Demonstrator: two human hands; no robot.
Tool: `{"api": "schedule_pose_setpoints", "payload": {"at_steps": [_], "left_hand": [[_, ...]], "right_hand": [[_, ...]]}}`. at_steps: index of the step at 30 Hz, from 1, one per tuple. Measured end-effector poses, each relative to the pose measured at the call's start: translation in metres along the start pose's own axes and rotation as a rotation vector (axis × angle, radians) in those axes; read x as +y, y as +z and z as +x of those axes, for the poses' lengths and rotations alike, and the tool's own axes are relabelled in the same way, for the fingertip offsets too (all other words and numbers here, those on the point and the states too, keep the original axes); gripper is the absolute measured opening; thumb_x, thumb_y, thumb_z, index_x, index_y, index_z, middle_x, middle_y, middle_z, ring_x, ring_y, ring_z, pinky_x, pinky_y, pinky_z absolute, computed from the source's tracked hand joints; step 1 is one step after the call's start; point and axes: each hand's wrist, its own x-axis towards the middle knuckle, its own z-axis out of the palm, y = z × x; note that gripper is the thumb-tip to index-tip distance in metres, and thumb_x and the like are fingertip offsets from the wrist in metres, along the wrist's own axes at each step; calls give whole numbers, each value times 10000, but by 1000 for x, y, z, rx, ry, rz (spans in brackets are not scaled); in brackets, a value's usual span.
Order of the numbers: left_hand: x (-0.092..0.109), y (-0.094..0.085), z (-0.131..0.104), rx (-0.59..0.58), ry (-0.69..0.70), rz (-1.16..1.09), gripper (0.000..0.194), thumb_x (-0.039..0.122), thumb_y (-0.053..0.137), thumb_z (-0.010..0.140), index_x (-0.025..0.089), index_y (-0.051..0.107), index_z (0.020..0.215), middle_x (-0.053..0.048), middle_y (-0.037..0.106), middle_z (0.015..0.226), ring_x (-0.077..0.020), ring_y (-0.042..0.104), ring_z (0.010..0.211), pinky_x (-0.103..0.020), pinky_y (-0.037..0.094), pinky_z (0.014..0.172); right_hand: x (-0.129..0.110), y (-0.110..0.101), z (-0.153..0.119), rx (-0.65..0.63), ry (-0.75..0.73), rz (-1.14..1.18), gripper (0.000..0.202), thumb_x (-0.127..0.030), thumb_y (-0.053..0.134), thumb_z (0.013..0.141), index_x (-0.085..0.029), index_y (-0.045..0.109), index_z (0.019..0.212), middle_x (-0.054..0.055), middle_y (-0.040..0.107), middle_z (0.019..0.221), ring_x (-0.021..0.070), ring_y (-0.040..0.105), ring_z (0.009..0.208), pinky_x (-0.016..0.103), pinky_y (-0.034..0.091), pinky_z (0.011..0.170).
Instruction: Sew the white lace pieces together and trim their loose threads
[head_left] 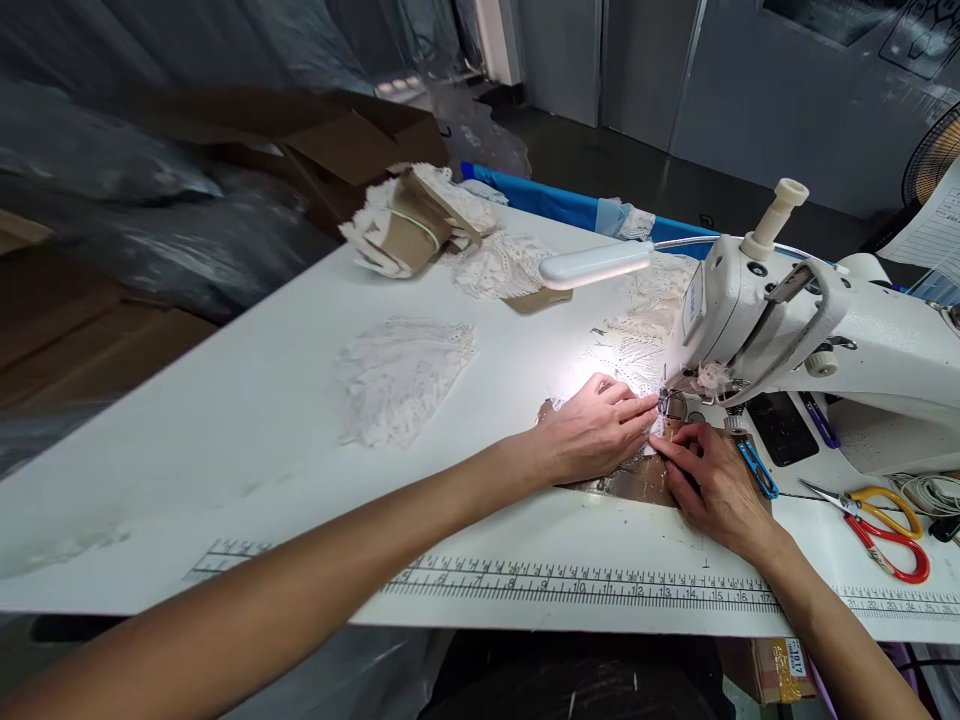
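Under the lit needle area of the white sewing machine lies a piece of white lace fabric, mostly covered by my hands. My left hand rests flat on it, fingers stretched toward the presser foot. From the right, my right hand pinches the fabric's near edge between thumb and bent fingers, just in front of the needle. A brownish metal plate shows beneath both hands. More white lace extends behind the needle.
Left of my hands lies a lace piece; a tied lace bundle sits farther back. Blue thread snips, a dark phone and red-and-yellow scissors lie on the right. A printed ruler follows the table's front edge.
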Motion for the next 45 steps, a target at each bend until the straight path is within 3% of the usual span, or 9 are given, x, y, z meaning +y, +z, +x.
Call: {"api": "schedule_pose_setpoints", "payload": {"at_steps": [10,19,23,26,29,32,35,40,45], "left_hand": [[0,-1,2,-14,-63,27,314,270,366,1039,127,628,1134,-132,658,1246,-242,590,956,-388,431,778],[1,7,6,33,-127,56,355,275,315,1055,135,640,1075,-117,691,1063,-239,594,910,-375,412,736],[1,7,7,43,-164,37,327,283,331,1046,131,617,1090,-138,664,1087,-240,597,912,-376,448,751],[-6,-4,5,134,-173,-8,307,308,356,1039,134,599,1108,-163,634,1172,-242,610,947,-390,491,775],[-16,-20,0,187,-43,-115,256,290,398,1028,161,610,1093,-122,652,1155,-220,631,959,-383,521,797],[-23,-24,-1,81,185,-217,208,256,461,1005,172,641,1065,-87,686,1092,-194,643,929,-344,531,807],[-24,-15,3,1,257,-246,227,217,436,1014,163,656,1028,-90,706,1045,-183,646,894,-319,526,809],[-21,0,13,36,78,-357,289,231,340,1035,155,597,928,-74,687,910,-163,643,795,-277,530,713],[-14,0,14,205,-222,-455,233,256,366,1007,177,532,864,-8,624,745,-124,582,628,-248,482,578]], "right_hand": [[-2,-3,9,-34,24,-82,368,-211,451,973,-187,653,1280,145,641,1019,239,604,833,373,534,734],[1,2,18,-99,99,-177,403,-230,471,962,-201,624,1334,145,655,959,235,625,743,334,528,643],[8,3,12,18,147,-4,410,-230,465,961,-180,614,1339,157,619,1057,221,630,773,345,547,676],[14,-6,5,69,234,187,391,-230,461,963,-176,611,1320,132,624,1052,200,622,767,338,543,679],[17,-19,3,-13,292,284,308,-255,468,959,-175,659,1186,96,641,955,199,609,757,344,524,685],[17,-30,7,-138,326,315,250,-267,469,953,-166,657,1085,61,627,828,187,576,686,321,485,629],[13,-36,15,-205,326,296,201,-264,476,946,-170,645,1001,37,610,764,166,543,622,298,445,591],[10,-31,21,-167,279,230,183,-234,466,956,-179,640,947,71,664,877,181,610,712,302,461,656],[8,-14,17,-132,150,54,312,-253,446,981,-201,637,1222,114,677,1046,214,639,796,329,495,702]]}}
